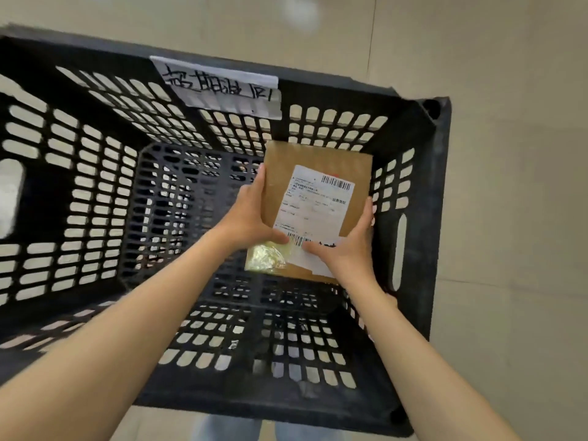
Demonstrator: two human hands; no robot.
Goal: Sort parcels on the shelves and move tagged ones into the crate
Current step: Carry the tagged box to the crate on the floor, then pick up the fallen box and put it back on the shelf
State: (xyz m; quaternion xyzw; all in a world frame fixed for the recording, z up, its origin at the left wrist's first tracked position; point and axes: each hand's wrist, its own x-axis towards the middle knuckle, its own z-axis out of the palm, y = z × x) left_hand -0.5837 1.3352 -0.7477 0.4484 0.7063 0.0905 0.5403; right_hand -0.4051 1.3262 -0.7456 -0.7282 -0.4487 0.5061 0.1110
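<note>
A flat brown parcel (353, 173) with a white barcoded shipping label and a patch of yellowish tape at its near left corner hangs inside the black perforated crate (410, 173), toward its right side and above the floor. My left hand (251, 214) grips the parcel's left edge, thumb on its face. My right hand (346, 246) holds the right edge and near end, thumb on the label. The parcel's far end is close to the crate's far wall. The crate's bottom shows no other parcels.
A white paper sign with handwritten black characters (219, 84) is taped to the crate's far wall. The crate stands on a pale tiled floor (509, 154). Blue trouser legs (229, 431) show below the crate's near rim.
</note>
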